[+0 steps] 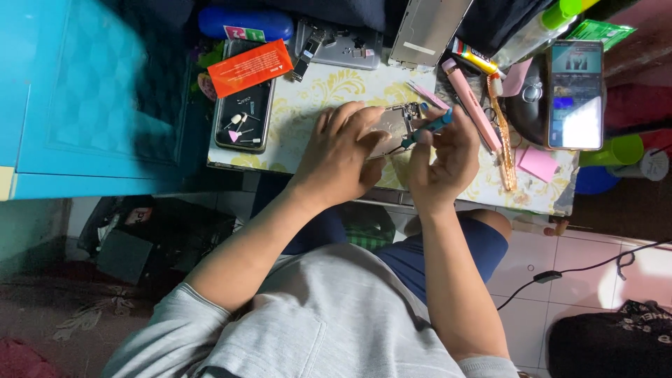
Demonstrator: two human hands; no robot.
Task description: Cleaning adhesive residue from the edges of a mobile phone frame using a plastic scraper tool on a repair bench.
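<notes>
The left hand lies flat and spread over an opened phone in the middle of the tabletop, which wears a pale cover with yellow swirls. Its fingers press down on the metal body and hide most of it; only the far end, with small exposed parts, shows. The right hand sits just right of the opened phone, fingers pinched narrow around a small teal-handled screwdriver whose tip points at the exposed end.

Left of the opened phone lies a dark phone face up, with tiny white bits scattered on its glass and an orange card across its top. Beyond the opened phone sit a blue tube, a grey metal frame and a silver plate leaning at the back edge. To its right lie a long pink tool and a glittery orange strip, close together, then a lit phone propped upright, a pink note pad and a green cup. A turquoise cabinet stands well to the left of the opened phone.
</notes>
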